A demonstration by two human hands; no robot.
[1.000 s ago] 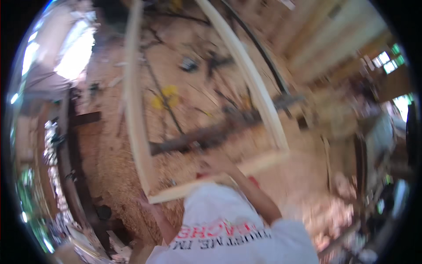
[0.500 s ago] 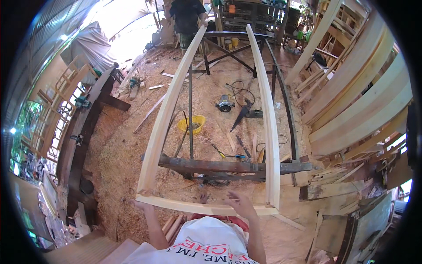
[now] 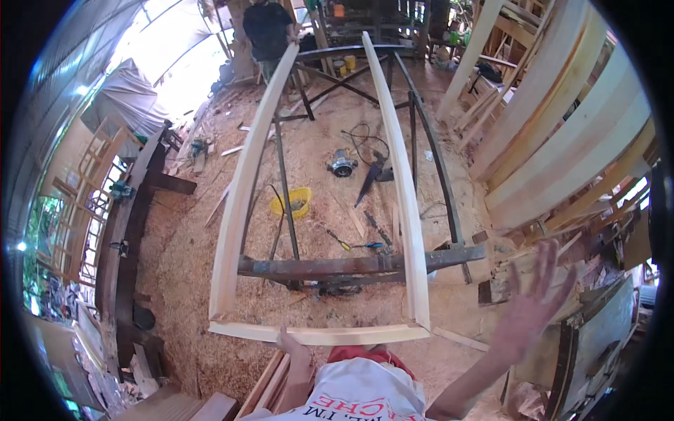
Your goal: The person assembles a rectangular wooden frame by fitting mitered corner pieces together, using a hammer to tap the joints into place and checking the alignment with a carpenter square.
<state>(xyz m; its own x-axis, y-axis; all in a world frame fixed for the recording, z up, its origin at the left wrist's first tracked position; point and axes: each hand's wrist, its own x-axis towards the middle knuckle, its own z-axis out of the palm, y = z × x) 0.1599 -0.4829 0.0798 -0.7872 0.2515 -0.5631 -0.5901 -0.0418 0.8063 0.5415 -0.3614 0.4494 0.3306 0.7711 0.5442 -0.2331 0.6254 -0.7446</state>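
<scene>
the wooden frame [image 3: 319, 210] lies on the metal stand [image 3: 351, 266], and the left hand [image 3: 295, 349] touches its near crossbar [image 3: 316, 334]. the right hand [image 3: 531, 302] is to the right, apart from the frame. under the frame, on the sawdust floor [image 3: 189, 238], lie a bowl [image 3: 293, 202], a router [image 3: 342, 165] and screwdrivers [image 3: 354, 245]. planks [image 3: 562, 140] lean at the right. another person [image 3: 267, 31] stands at the far end.

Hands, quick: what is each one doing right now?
Left hand: closed on the near crosspiece of the long pale wooden frame.
Right hand: open, fingers spread, raised in the air, holding nothing.
</scene>
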